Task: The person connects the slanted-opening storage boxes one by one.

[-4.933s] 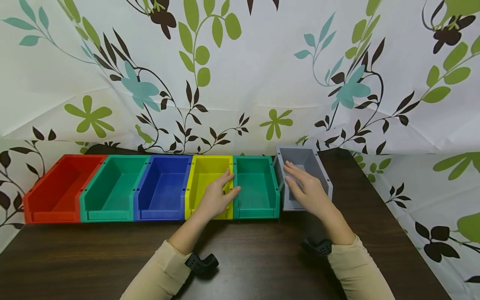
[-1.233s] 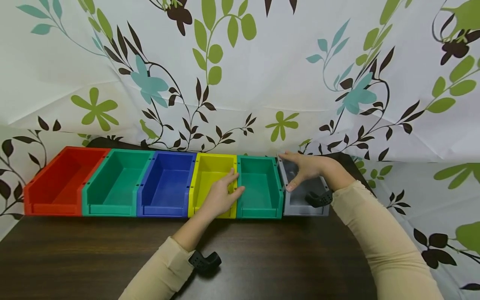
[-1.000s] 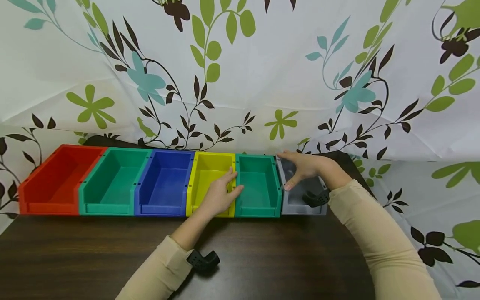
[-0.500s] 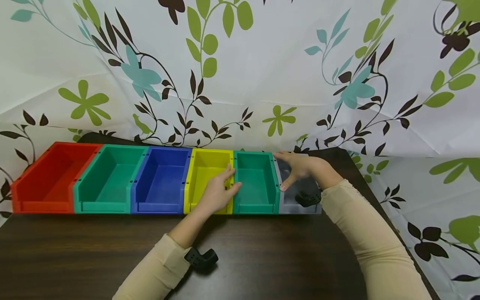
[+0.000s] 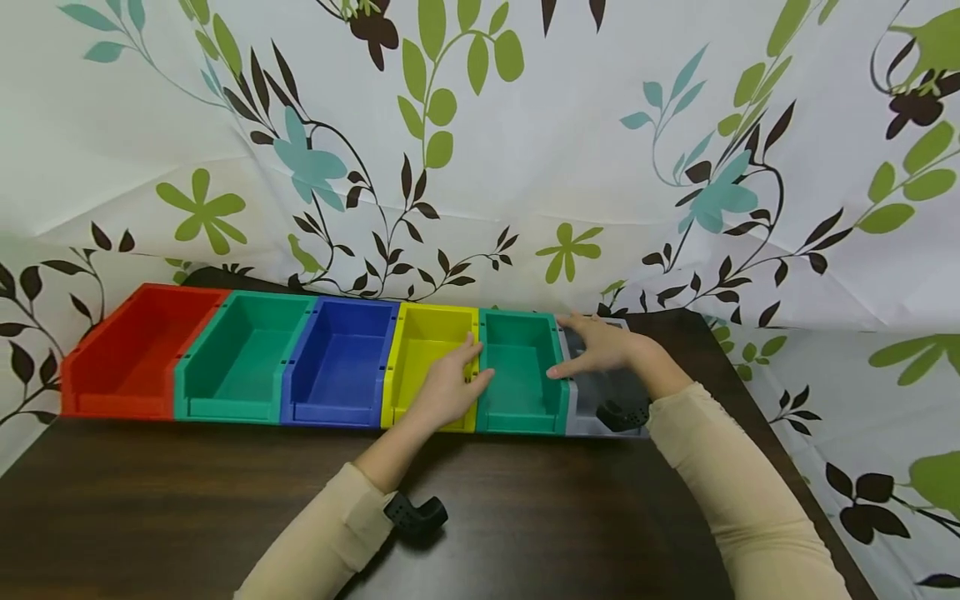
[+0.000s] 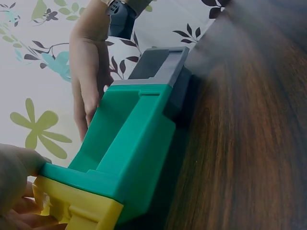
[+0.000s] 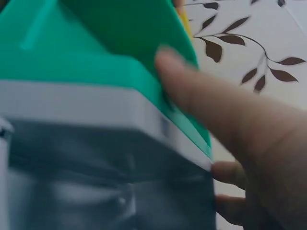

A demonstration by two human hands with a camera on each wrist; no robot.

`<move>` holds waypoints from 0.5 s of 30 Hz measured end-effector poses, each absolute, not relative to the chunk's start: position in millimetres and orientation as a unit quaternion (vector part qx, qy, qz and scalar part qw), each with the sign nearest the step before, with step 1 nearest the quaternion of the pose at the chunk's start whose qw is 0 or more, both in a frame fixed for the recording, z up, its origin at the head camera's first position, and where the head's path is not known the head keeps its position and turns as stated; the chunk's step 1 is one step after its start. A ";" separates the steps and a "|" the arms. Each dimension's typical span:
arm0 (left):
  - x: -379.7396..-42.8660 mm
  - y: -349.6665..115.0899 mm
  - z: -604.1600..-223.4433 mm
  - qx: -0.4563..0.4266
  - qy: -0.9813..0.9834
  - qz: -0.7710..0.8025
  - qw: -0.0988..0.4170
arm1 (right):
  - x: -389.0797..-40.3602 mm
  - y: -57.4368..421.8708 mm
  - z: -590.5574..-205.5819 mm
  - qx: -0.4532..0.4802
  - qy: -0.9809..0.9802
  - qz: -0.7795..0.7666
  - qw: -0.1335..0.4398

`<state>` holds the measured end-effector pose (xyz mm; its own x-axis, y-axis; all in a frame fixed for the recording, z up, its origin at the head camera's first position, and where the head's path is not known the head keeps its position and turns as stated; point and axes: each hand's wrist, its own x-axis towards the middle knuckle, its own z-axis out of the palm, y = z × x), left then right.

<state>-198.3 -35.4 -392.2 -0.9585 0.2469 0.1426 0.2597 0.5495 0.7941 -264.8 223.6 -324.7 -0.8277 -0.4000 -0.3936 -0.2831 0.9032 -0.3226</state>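
Note:
Six open-front plastic bins stand side by side in a row. In the head view my left hand (image 5: 444, 390) grips the adjoining walls of the yellow bin (image 5: 427, 323) and the right-hand green bin (image 5: 521, 400). The left wrist view shows its thumb at the green rim, its other fingers in the yellow bin. My right hand (image 5: 609, 346) is over the joint between that green bin and the grey bin (image 5: 588, 425). Its thumb (image 7: 211, 96), blurred and extended, reaches past the grey rim over the green one. Its other fingers are behind the bins, partly hidden.
A red bin (image 5: 142, 358), another green bin (image 5: 247, 358) and a blue bin (image 5: 341, 358) continue the row leftward. The dark wooden table (image 5: 510, 517) extends in front. A leaf-patterned white cloth (image 5: 480, 192) hangs close behind the bins.
The grey bin, earlier angled and slightly apart, now sits flush against the green one. My right hand has come round to its back left, its thumb shifting left over the green bin. The left hand stays.

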 end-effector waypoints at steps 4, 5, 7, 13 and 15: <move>-203.5 -23.8 -391.6 -0.157 -0.879 -0.449 -0.005 | -262.8 230.4 -331.2 -0.169 0.957 -0.123 0.200; -204.7 -20.2 -391.4 -0.160 -0.879 -0.449 -0.008 | -262.3 232.7 -331.9 -0.164 0.959 -0.123 0.197; -207.3 -12.1 -390.8 -0.164 -0.880 -0.446 -0.015 | -262.4 239.1 -333.0 -0.154 0.961 -0.126 0.192; -214.8 14.0 -387.0 -0.173 -0.880 -0.442 -0.026 | -265.8 260.1 -333.1 -0.138 0.957 -0.158 0.201; -217.2 22.5 -385.7 -0.180 -0.880 -0.440 -0.023 | -267.9 266.4 -332.0 -0.131 0.955 -0.163 0.210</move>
<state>-217.2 22.5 -385.7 -0.9345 0.3359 0.1180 0.2959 0.5483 0.7822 -267.9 266.4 -332.0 -0.8779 -0.3182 -0.3577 -0.1811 0.9124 -0.3671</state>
